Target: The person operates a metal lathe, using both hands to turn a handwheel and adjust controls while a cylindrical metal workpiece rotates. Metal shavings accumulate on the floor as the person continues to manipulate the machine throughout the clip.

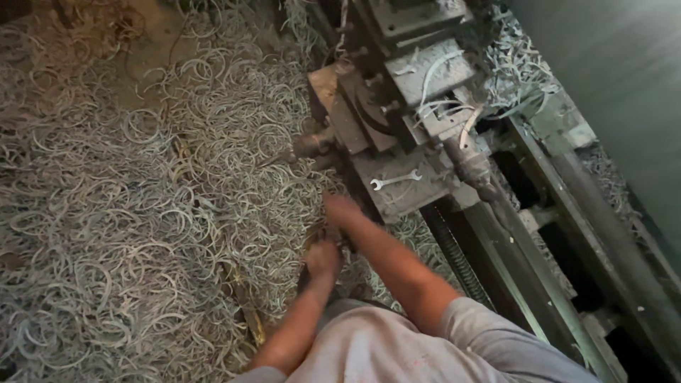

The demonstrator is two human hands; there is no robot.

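**Two hands low at the front of a lathe, shavings all around**

Both hands are down at the front of the lathe carriage (pixel 397 191), where a dark handle (pixel 328 234) sits just between them, half hidden. The left hand (pixel 323 259) rests right below that handle, knuckles up, fingers curled under; whether they grip it I cannot tell, the blur is too strong. The right hand (pixel 342 209) is a little higher, pressed against the edge of the carriage just beside its flat plate, fingers drawn together and pointing up and left; what they hold, if anything, is not clear.

Both forearms run straight down from grey short sleeves, the right arm longer and angled toward the machine, the left nearly vertical beside it.

On the flat plate just above the right hand lies a small open-ended spanner (pixel 395 180), apart from the fingers. Beyond it rises the tool post (pixel 425 78) with pale curls caught on it. The lathe bed (pixel 560 234) and a threaded lead screw (pixel 454 252) run off to the right. Left of the hands, a deep heap of curled metal shavings (pixel 135 213) covers the floor right up to the machine.
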